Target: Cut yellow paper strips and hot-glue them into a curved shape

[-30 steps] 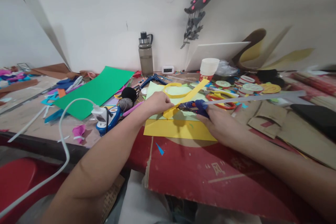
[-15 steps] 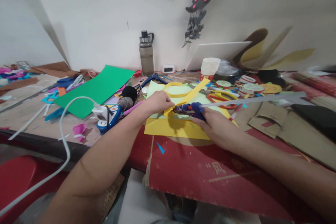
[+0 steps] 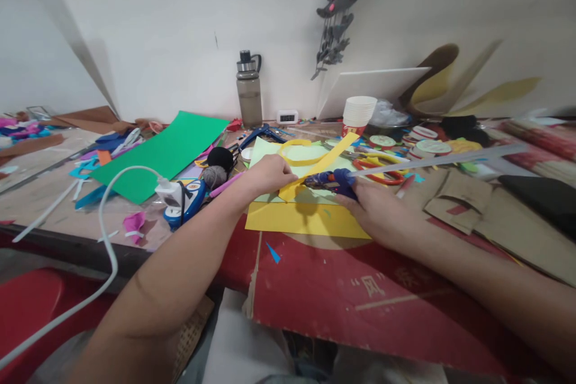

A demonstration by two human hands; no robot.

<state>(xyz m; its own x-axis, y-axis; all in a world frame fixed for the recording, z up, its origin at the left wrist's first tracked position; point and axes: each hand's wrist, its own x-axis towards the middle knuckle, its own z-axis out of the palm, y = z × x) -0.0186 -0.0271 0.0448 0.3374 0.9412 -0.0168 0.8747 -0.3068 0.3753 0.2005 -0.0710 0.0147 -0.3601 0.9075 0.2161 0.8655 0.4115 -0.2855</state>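
My left hand is closed on a yellow strip, one end of which slants up to the right. In my right hand is a blue glue gun, its nozzle pointing left at the strip near my left fingers. A long translucent glue stick sticks out of the gun's back to the right. Under both hands lie pale green sheets and a yellow sheet. A yellow ring rests on the green paper just behind the strip.
Left of my hands are a green sheet, a power socket with a white cable, and dark yarn balls. Behind stand a bottle, a small clock and paper cups. Red-handled scissors lie to the right.
The glue gun has shifted slightly to the right, its nozzle now a little farther from my left fingers. My left hand has hardly moved. The view has tilted slightly.
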